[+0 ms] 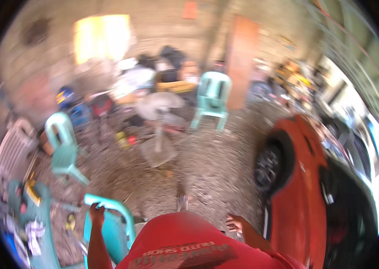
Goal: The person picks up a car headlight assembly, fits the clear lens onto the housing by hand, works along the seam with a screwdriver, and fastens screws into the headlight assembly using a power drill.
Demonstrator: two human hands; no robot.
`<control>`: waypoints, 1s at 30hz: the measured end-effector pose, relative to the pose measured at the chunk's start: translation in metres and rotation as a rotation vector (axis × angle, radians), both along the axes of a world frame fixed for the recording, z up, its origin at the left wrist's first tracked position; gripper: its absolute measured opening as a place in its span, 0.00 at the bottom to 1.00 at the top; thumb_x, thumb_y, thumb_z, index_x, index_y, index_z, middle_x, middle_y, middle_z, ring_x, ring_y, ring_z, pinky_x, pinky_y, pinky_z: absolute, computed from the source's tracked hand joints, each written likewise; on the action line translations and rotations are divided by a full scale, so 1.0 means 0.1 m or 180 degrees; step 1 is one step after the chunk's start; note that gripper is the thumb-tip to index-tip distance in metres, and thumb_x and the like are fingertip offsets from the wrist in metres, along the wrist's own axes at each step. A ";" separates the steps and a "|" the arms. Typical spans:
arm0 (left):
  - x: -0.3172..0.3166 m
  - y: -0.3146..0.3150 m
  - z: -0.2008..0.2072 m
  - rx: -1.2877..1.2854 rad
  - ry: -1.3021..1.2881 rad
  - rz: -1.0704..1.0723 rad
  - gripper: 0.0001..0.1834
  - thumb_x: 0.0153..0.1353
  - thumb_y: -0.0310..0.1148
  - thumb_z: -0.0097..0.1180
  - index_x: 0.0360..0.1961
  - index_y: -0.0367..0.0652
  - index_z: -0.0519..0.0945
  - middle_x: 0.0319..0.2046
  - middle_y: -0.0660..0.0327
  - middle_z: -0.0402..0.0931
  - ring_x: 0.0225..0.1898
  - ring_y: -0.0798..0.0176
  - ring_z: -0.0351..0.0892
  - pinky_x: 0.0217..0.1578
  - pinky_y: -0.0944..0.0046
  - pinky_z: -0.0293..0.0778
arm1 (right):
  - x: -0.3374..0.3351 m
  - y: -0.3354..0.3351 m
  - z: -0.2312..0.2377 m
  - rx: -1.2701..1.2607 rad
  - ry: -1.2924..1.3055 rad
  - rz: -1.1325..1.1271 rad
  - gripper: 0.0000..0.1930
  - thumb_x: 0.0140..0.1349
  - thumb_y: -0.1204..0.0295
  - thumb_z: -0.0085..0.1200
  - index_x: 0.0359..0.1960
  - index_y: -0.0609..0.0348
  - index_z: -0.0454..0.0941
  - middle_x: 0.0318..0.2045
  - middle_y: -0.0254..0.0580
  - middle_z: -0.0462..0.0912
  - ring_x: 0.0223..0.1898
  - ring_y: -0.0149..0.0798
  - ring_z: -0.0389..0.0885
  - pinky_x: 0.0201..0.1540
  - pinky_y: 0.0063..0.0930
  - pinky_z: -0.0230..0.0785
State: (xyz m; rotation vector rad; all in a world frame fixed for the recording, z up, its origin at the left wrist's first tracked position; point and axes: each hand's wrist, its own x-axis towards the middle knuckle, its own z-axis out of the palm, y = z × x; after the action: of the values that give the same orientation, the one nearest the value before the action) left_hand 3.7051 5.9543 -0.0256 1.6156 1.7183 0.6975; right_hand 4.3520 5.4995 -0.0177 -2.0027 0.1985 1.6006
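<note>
where your left grip (96, 214) reaches the top rail (114, 204) of the teal chair (116, 231), its fingers look bent, but blur means you cannot tell whether they close on it. the chair is close by your left side, partly covered by your forearm (98, 246); it looks like smooth moulded plastic, with a rounded frame. expect it to be light, fairly stiff, slightly slick and hardly fragile; that curved rail seems the best hold. your right grip (235, 223) hangs loose, fingers partly spread, seemingly holding nothing, near the orange car (299, 188). farther off, a paler chair (64, 159) stands on the floor (225, 166).
</note>
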 end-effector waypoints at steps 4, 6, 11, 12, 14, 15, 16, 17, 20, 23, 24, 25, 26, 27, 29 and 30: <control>0.57 0.24 0.30 -0.0758 -0.1006 0.0592 0.25 0.71 0.41 0.70 0.64 0.41 0.85 0.38 0.55 0.90 0.35 0.63 0.86 0.35 0.59 0.81 | -0.15 2.14 0.86 0.1114 0.0859 0.0484 0.53 0.76 0.29 0.50 0.89 0.55 0.53 0.87 0.52 0.58 0.87 0.58 0.54 0.85 0.65 0.50; 0.79 0.26 0.29 -0.1471 -0.1779 0.0899 0.30 0.74 0.44 0.69 0.72 0.45 0.78 0.52 0.58 0.89 0.51 0.61 0.87 0.46 0.55 0.82 | -0.51 3.21 1.42 0.2368 0.1845 0.0859 0.55 0.75 0.29 0.51 0.89 0.56 0.51 0.88 0.52 0.54 0.89 0.53 0.51 0.88 0.54 0.44; 1.62 0.28 0.67 -0.2454 -0.3036 0.0678 0.51 0.75 0.69 0.60 0.89 0.56 0.57 0.84 0.54 0.59 0.82 0.47 0.61 0.76 0.36 0.66 | -1.07 4.82 2.77 0.2130 0.1992 0.1912 0.53 0.76 0.33 0.53 0.89 0.58 0.52 0.86 0.53 0.59 0.88 0.48 0.54 0.88 0.45 0.47; 1.74 0.29 1.13 -0.2782 -0.3414 0.0660 0.53 0.74 0.72 0.58 0.89 0.56 0.57 0.86 0.51 0.54 0.85 0.49 0.56 0.81 0.40 0.58 | -1.14 5.14 2.68 0.2074 0.2048 0.2163 0.53 0.76 0.33 0.53 0.88 0.58 0.52 0.86 0.53 0.59 0.88 0.48 0.55 0.88 0.45 0.48; 1.72 0.23 1.45 -0.1968 -0.3007 -0.0078 0.54 0.76 0.74 0.52 0.89 0.50 0.54 0.86 0.50 0.55 0.85 0.47 0.57 0.80 0.42 0.60 | -1.34 5.76 2.35 0.2017 0.2216 0.2705 0.52 0.77 0.34 0.53 0.88 0.59 0.53 0.86 0.53 0.60 0.87 0.48 0.56 0.87 0.45 0.48; 1.70 0.22 1.49 -0.1898 -0.3120 0.0120 0.54 0.76 0.74 0.52 0.89 0.50 0.54 0.86 0.50 0.55 0.85 0.47 0.57 0.80 0.42 0.60 | -1.50 6.07 2.25 0.1973 0.2264 0.2994 0.52 0.77 0.34 0.53 0.88 0.59 0.54 0.85 0.53 0.61 0.87 0.48 0.56 0.87 0.45 0.49; 1.65 0.25 1.56 -0.1831 -0.3375 0.0304 0.53 0.77 0.72 0.52 0.89 0.49 0.55 0.86 0.50 0.55 0.84 0.49 0.58 0.80 0.45 0.60 | -1.67 6.36 2.13 0.1936 0.2318 0.3251 0.51 0.77 0.34 0.53 0.88 0.59 0.54 0.85 0.53 0.61 0.86 0.48 0.57 0.87 0.44 0.49; 1.58 0.29 1.60 -0.1747 -0.3620 0.0458 0.52 0.78 0.71 0.52 0.89 0.49 0.55 0.86 0.50 0.56 0.83 0.51 0.59 0.80 0.49 0.61 | -1.89 6.64 1.99 0.1902 0.2343 0.3506 0.51 0.78 0.34 0.53 0.87 0.59 0.54 0.85 0.53 0.61 0.86 0.48 0.57 0.87 0.44 0.50; 1.33 0.36 1.77 -0.1577 -0.4186 0.0586 0.62 0.73 0.73 0.59 0.90 0.42 0.47 0.88 0.51 0.50 0.87 0.51 0.50 0.84 0.46 0.48 | -2.49 7.26 1.78 0.1764 0.2414 0.4141 0.49 0.78 0.35 0.52 0.87 0.60 0.56 0.84 0.53 0.63 0.85 0.48 0.58 0.86 0.44 0.51; 0.91 0.44 1.70 -0.1365 -0.4484 0.0751 0.64 0.71 0.74 0.59 0.90 0.42 0.47 0.88 0.50 0.50 0.88 0.47 0.49 0.83 0.40 0.52 | -3.14 7.77 1.69 0.1618 0.2356 0.4682 0.48 0.79 0.36 0.52 0.86 0.60 0.57 0.83 0.53 0.64 0.85 0.47 0.60 0.86 0.43 0.52; 0.73 0.46 1.62 -0.1286 -0.4707 0.0749 0.64 0.71 0.74 0.60 0.90 0.44 0.48 0.88 0.50 0.50 0.88 0.46 0.49 0.82 0.37 0.54 | -3.33 7.90 1.62 0.1546 0.2304 0.4838 0.48 0.79 0.37 0.52 0.86 0.61 0.57 0.83 0.53 0.64 0.84 0.47 0.60 0.86 0.43 0.52; 0.52 0.53 1.47 -0.1325 -0.4841 0.0886 0.60 0.73 0.72 0.60 0.90 0.47 0.50 0.87 0.50 0.51 0.87 0.42 0.53 0.79 0.33 0.61 | -3.52 8.05 1.57 0.1476 0.2248 0.4972 0.47 0.80 0.37 0.52 0.85 0.61 0.58 0.83 0.53 0.65 0.84 0.47 0.61 0.85 0.43 0.52; 0.39 0.61 1.42 -0.1210 -0.4938 0.1004 0.60 0.73 0.72 0.60 0.90 0.47 0.50 0.87 0.50 0.51 0.87 0.42 0.53 0.79 0.33 0.61 | -3.67 8.17 1.55 0.1394 0.2168 0.5103 0.47 0.80 0.37 0.52 0.85 0.61 0.58 0.83 0.53 0.65 0.84 0.47 0.61 0.85 0.43 0.53; 0.25 0.74 1.37 -0.1176 -0.4827 0.1194 0.59 0.73 0.72 0.59 0.90 0.47 0.51 0.87 0.50 0.52 0.86 0.41 0.55 0.78 0.34 0.64 | -3.85 8.32 1.52 0.1348 0.2083 0.5219 0.46 0.80 0.38 0.52 0.85 0.61 0.58 0.82 0.53 0.66 0.84 0.47 0.62 0.85 0.43 0.53; 0.06 0.86 1.15 -0.1222 -0.4375 0.1517 0.56 0.74 0.70 0.60 0.88 0.46 0.55 0.84 0.50 0.58 0.82 0.42 0.63 0.73 0.39 0.73 | -4.14 8.56 1.50 0.1245 0.1934 0.5432 0.45 0.80 0.38 0.51 0.85 0.62 0.59 0.82 0.53 0.67 0.83 0.47 0.63 0.85 0.42 0.54; -0.07 0.92 1.09 -0.1289 -0.4048 0.1538 0.55 0.74 0.67 0.62 0.87 0.43 0.57 0.83 0.50 0.61 0.81 0.45 0.65 0.72 0.42 0.75 | -4.27 8.68 1.49 0.1206 0.1837 0.5527 0.45 0.81 0.39 0.51 0.84 0.62 0.60 0.82 0.53 0.67 0.83 0.47 0.63 0.85 0.42 0.54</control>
State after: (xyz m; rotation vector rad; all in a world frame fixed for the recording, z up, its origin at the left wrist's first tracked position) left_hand 3.6984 6.0464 0.0829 0.2353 1.0968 1.1518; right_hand 3.9253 6.3678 0.1314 -1.0842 -1.9241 2.7087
